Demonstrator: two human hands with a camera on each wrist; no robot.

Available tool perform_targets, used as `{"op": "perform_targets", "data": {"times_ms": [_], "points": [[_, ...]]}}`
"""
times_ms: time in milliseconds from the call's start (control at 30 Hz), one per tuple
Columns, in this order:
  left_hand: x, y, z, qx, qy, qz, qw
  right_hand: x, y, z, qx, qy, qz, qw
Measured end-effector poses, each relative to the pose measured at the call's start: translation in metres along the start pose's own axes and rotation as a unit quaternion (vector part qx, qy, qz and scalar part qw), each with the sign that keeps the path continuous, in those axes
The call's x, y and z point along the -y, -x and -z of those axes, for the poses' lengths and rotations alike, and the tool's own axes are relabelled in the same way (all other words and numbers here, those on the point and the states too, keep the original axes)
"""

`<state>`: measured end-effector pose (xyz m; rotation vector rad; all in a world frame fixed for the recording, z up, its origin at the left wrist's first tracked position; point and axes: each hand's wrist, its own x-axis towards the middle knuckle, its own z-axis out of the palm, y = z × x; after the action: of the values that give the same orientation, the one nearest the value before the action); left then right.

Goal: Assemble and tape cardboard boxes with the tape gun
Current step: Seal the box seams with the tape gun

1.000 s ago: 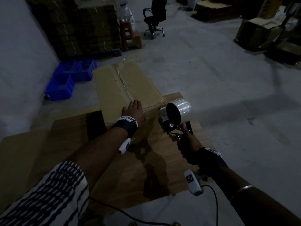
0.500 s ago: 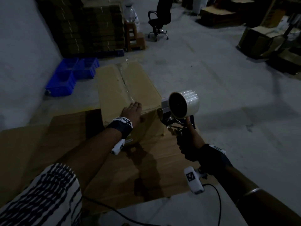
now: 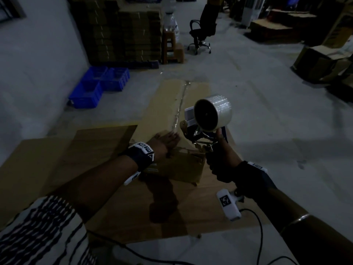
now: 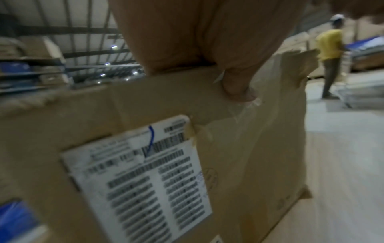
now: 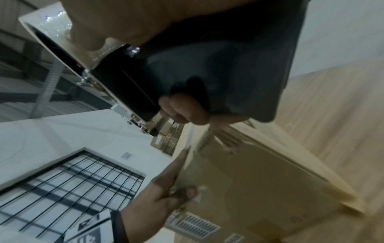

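Blue plastic bins sit on the floor by the wall at far left; what they hold cannot be made out. The cardboard box lies closed on a flat cardboard sheet, a shiny tape strip along its top seam. The left hand lies flat on the box's near top edge, thumb hooked over its front face. Right of it, the right hand clenches the handle of the tape gun, raised clear above the box's near right corner.
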<state>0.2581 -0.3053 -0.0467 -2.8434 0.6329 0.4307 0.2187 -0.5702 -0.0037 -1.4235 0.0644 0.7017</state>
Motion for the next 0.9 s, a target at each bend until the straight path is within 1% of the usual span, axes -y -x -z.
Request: {"op": "perform_targets", "data": {"times_ms": [67,133,200,233,267,300,333,367,400,467,500,600,667,733,800,867,900], "points": [[0.006,0.008,-0.005,-0.009,-0.008,-0.016,1.0,0.004,-0.003,-0.01,0.007,0.004,-0.001,1.0],[0.015,0.016,-0.012,-0.004,0.004,-0.029,1.0,0.008,-0.007,-0.024,0.014,0.007,0.003,1.0],[0.026,0.026,-0.02,-0.021,0.024,-0.02,0.999,0.013,-0.011,-0.038,0.022,0.007,0.008,1.0],[0.032,0.032,-0.022,-0.023,0.064,0.003,0.998,0.015,-0.012,-0.044,0.025,0.004,0.008,1.0],[0.041,0.037,-0.026,-0.018,0.077,0.014,0.997,0.017,-0.015,-0.052,0.03,0.002,0.007,1.0],[0.048,0.041,-0.03,-0.03,0.054,-0.002,0.998,0.018,-0.017,-0.059,0.033,0.001,0.005,0.999],[0.056,0.046,-0.033,-0.041,0.004,-0.036,0.999,0.019,-0.02,-0.067,0.037,0.002,0.002,0.999],[0.063,0.05,-0.034,-0.039,-0.021,-0.065,0.997,0.019,-0.022,-0.073,0.039,0.003,-0.001,0.999],[0.07,0.054,-0.034,-0.029,-0.02,-0.079,0.996,0.019,-0.025,-0.079,0.043,0.004,-0.005,0.999],[0.09,0.06,-0.039,-0.025,-0.026,-0.089,0.995,0.018,-0.03,-0.094,0.047,0.005,-0.006,0.999],[0.098,0.067,-0.039,-0.015,-0.022,-0.081,0.996,0.018,-0.034,-0.103,0.044,0.01,-0.005,0.999],[0.123,0.078,-0.043,-0.002,0.0,-0.093,0.996,0.016,-0.042,-0.122,0.031,0.023,-0.007,0.999],[0.137,0.086,-0.045,0.015,-0.008,-0.088,0.996,0.014,-0.047,-0.136,0.029,0.02,-0.011,0.999],[0.142,0.094,-0.043,0.02,0.035,-0.078,0.996,0.014,-0.052,-0.144,0.033,0.017,-0.018,0.999],[0.144,0.108,-0.036,-0.011,0.131,-0.048,0.99,0.013,-0.057,-0.156,0.038,0.016,-0.023,0.999],[0.152,0.12,-0.028,-0.055,0.219,-0.008,0.974,0.013,-0.062,-0.166,0.038,0.001,-0.019,0.999],[0.158,0.123,-0.026,-0.084,0.259,0.018,0.962,0.013,-0.064,-0.17,0.037,-0.006,-0.015,0.999]]}}
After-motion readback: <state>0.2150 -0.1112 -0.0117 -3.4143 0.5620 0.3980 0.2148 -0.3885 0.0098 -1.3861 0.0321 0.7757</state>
